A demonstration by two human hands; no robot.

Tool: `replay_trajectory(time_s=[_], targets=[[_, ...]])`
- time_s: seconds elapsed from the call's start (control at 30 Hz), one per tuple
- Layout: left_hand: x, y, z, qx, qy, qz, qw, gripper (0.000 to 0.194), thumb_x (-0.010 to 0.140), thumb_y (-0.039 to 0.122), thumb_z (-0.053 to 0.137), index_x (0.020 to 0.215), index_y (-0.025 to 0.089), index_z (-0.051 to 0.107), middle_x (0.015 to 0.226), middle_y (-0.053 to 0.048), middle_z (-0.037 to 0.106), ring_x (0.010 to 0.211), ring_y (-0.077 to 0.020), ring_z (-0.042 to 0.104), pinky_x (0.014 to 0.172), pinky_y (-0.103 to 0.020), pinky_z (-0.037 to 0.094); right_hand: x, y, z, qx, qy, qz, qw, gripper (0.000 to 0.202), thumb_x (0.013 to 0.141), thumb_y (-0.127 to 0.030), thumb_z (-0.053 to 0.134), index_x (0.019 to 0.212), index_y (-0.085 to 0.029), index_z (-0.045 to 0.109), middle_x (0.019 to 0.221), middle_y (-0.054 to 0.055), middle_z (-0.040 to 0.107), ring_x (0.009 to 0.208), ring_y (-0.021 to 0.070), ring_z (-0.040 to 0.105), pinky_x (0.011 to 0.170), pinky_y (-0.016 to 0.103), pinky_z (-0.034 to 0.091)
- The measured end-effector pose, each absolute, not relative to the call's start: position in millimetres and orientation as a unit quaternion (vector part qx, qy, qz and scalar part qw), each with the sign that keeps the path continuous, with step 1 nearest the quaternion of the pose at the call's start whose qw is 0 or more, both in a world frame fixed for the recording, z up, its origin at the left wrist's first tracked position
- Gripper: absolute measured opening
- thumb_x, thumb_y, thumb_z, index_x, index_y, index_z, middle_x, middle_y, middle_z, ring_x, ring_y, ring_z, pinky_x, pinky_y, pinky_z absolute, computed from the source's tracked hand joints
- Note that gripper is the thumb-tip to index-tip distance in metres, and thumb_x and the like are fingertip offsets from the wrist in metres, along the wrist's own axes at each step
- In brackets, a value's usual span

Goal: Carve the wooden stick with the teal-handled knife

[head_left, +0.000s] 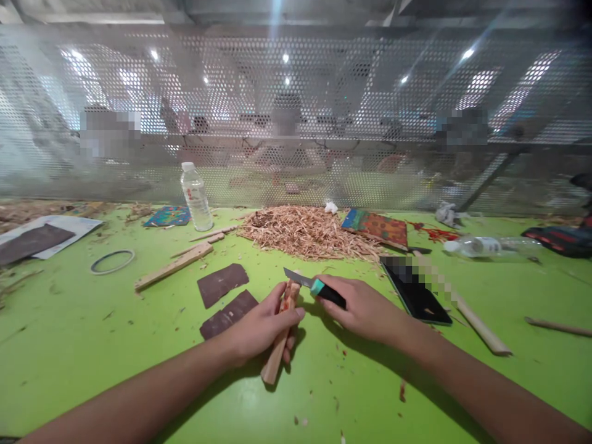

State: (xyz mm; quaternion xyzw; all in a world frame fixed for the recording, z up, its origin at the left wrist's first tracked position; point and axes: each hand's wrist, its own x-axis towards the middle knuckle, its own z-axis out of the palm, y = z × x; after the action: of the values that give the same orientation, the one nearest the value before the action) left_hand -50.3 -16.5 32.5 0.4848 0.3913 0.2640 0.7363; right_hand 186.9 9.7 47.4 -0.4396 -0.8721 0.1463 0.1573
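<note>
From the head view, I see the left hand (266,327) closed around a wooden stick (277,351), thumb along its upper side, its lower end sticking out below the palm. I judge that grip is meant to steady the wood while leaving its far end exposed. The right hand (365,305) is wrapped around the handle of a craft knife (329,293), its blade lying across that far end, probably so the cut stays beyond the left fingers. Both hands are above the green desk (351,394), in front of me, where I'd guess there is most elbow room. Two sandpaper pieces (222,285) lie just beside the left hand, likely for easy reach. The heap of shavings (305,231) sits farther back, by the mesh screen (259,166), presumably to keep the working spot usable.
</note>
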Motion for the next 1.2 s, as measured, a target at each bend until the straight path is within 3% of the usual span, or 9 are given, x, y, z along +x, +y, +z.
replay_trajectory(time_s=[0.1,0.2,0.4,0.5,0.63,0.77,0.87,1.03,1.2], targets=[[-49,-17,34,0.482,0.393,0.262,0.738,0.076,0.097,0.046,0.06,0.155,0.023,0.017,0.054,0.005,0.062,0.044,-0.016,0.06,0.046,-0.025,0.054,190,13,46,-0.423,-0.877,0.155,0.167,0.031,0.103,-0.037,0.051,0.127,-0.023,0.064,0.122,0.011,0.075,0.103,0.0273,0.072,0.083,0.033,0.051],[-48,-18,36,0.492,0.421,0.274,0.711,0.074,0.094,0.048,0.064,0.151,0.02,0.027,0.047,0.009,0.054,0.038,-0.0128,0.052,0.039,-0.02,0.047,190,14,46,-0.42,-0.879,0.155,0.166,0.033,0.103,-0.038,0.051,0.131,-0.024,0.063,0.122,0.01,0.075,0.102,0.0267,0.072,0.081,0.031,0.05],[-45,-20,38,0.508,0.464,0.279,0.67,0.069,0.084,0.058,0.075,0.131,0.017,0.046,0.042,0.012,0.049,0.031,-0.0085,0.041,0.033,-0.017,0.04,183,7,50,-0.454,-0.869,0.145,0.13,0.024,0.102,-0.042,0.054,0.102,-0.021,0.065,0.089,0.006,0.075,0.073,0.0216,0.066,0.063,0.028,0.04],[-43,-21,38,0.514,0.467,0.276,0.665,0.057,0.082,0.062,0.075,0.112,0.02,0.051,0.041,0.011,0.048,0.03,-0.0081,0.039,0.032,-0.017,0.038,175,0,50,-0.475,-0.866,0.116,0.104,0.023,0.099,-0.041,0.058,0.088,-0.021,0.061,0.079,0.005,0.072,0.064,0.0198,0.062,0.057,0.027,0.031],[-42,-20,37,0.544,0.453,0.277,0.65,0.05,0.082,0.068,0.071,0.084,0.023,0.048,0.039,0.01,0.047,0.029,-0.0071,0.038,0.032,-0.016,0.035,164,-11,45,-0.486,-0.868,0.075,0.071,0.017,0.096,-0.035,0.057,0.085,-0.021,0.057,0.073,0.006,0.072,0.058,0.0204,0.061,0.053,0.03,0.021],[-42,-18,33,0.548,0.442,0.285,0.651,0.052,0.08,0.069,0.073,0.083,0.024,0.046,0.039,0.011,0.047,0.028,-0.008,0.038,0.031,-0.017,0.035,158,-19,46,-0.504,-0.861,0.047,0.046,0.018,0.098,-0.037,0.054,0.092,-0.02,0.058,0.077,0.008,0.074,0.059,0.0234,0.064,0.053,0.032,0.018],[-42,-18,31,0.545,0.433,0.296,0.654,0.053,0.08,0.068,0.074,0.087,0.024,0.046,0.039,0.012,0.046,0.029,-0.0077,0.037,0.031,-0.017,0.034,158,-24,52,-0.495,-0.865,0.058,0.052,0.027,0.102,-0.044,0.047,0.097,-0.02,0.057,0.081,0.009,0.074,0.062,0.0249,0.065,0.054,0.034,0.02],[-43,-18,29,0.517,0.446,0.312,0.661,0.056,0.077,0.066,0.078,0.097,0.024,0.046,0.045,0.015,0.043,0.033,-0.0061,0.036,0.031,-0.015,0.033,163,-28,60,-0.432,-0.893,0.112,0.061,0.029,0.107,-0.034,0.035,0.103,-0.019,0.06,0.089,0.007,0.074,0.069,0.0228,0.067,0.059,0.035,0.031],[-45,-16,29,0.52,0.439,0.305,0.666,0.059,0.072,0.063,0.083,0.098,0.024,0.046,0.05,0.014,0.045,0.034,-0.0052,0.037,0.031,-0.015,0.034,167,-24,52,-0.414,-0.902,0.111,0.054,0.044,0.11,-0.04,0.031,0.133,-0.015,0.058,0.115,0.015,0.076,0.086,0.0285,0.073,0.068,0.036,0.045]])
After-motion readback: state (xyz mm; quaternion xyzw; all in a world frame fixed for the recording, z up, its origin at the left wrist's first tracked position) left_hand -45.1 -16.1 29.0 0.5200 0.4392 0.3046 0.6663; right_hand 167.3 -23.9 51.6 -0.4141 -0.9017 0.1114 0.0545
